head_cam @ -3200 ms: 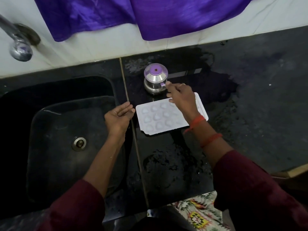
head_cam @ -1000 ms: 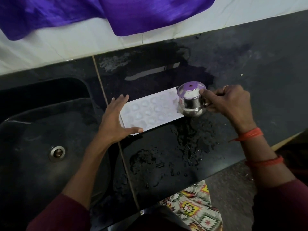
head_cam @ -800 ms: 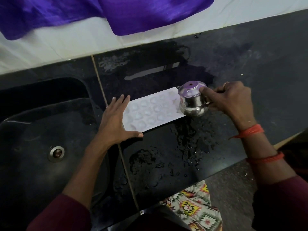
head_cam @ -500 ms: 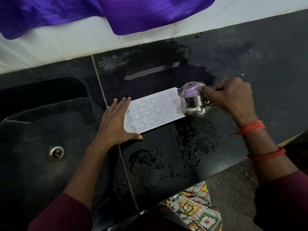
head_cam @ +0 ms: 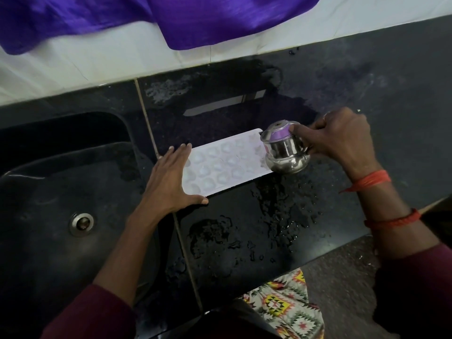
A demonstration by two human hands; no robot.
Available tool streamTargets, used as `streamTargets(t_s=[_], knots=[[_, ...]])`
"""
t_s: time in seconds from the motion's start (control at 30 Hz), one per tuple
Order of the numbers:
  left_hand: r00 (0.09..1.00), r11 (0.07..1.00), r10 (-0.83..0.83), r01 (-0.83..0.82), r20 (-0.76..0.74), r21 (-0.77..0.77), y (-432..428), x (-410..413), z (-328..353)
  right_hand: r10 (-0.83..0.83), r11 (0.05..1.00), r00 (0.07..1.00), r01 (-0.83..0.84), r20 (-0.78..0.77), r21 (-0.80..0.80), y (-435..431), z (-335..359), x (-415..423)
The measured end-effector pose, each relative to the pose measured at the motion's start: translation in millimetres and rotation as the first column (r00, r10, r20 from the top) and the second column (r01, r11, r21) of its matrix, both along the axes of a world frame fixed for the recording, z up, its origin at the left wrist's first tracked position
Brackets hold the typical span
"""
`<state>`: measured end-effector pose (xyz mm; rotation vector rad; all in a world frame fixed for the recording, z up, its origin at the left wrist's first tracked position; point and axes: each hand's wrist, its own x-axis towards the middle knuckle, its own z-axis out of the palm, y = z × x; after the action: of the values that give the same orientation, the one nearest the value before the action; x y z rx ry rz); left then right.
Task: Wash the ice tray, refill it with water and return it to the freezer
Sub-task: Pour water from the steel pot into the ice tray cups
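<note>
The left hand [head_cam: 168, 177] lies flat, fingers spread, on the sink-side end of the ice tray [head_cam: 225, 162]; the right hand [head_cam: 337, 138] grips a steel pot [head_cam: 285, 152], tilted over the tray's far end. The tray rests on the wet worktop [head_cam: 244, 216] beside the sink [head_cam: 61, 179], long axis running away from the sink, slanting slightly toward the wall.

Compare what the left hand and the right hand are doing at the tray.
The left hand lies open and flat, palm down, on the near-sink end of the white ice tray; the right hand is closed around a steel pot.
The left hand presses on the tray; the right hand holds the pot tilted over the tray's far end, thumb on its rim.
Both hands work at the same tray on the wet black counter.
</note>
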<state>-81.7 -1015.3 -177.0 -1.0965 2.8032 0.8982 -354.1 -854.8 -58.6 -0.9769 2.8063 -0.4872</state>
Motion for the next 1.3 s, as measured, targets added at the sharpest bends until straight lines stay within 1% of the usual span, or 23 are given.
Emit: streamTargets(t_s=[0.27, 0.6, 0.73, 0.83, 1.03, 1.17, 1.3], knots=[[0.998, 0.998, 0.03, -0.027, -0.053, 0.055, 2, 1, -1, 0.019, 0.999, 0.999, -0.02, 0.031, 0.044, -5, 5, -2], [0.998, 0.997, 0.031, -0.027, -0.053, 0.068, 2, 1, 0, 0.021, 0.997, 0.999, -0.023, 0.037, 0.072, -5, 9, -2], [0.996, 0.996, 0.039, -0.033, -0.076, 0.081, 2, 2, -2, 0.018, 0.997, 0.999, -0.021, 0.031, 0.074, -4, 11, -2], [0.995, 0.996, 0.047, -0.041, -0.083, 0.079, 3, 2, -4, 0.01, 0.998, 0.999, -0.013, 0.049, 0.059, -4, 12, -1], [0.995, 0.996, 0.051, -0.044, -0.086, 0.079, 2, 3, -6, -0.011, 0.996, 0.998, 0.005, 0.067, 0.089, -6, 14, 0], [0.994, 0.995, 0.054, -0.046, -0.094, 0.084, 2, 4, -7, -0.004, 0.998, 0.997, 0.0, 0.074, 0.06, -4, 13, 1], [0.993, 0.995, 0.058, -0.048, -0.104, 0.089, 3, 4, -6, 0.011, 1.0, 0.998, -0.01, 0.064, -0.02, 1, 11, 0]])
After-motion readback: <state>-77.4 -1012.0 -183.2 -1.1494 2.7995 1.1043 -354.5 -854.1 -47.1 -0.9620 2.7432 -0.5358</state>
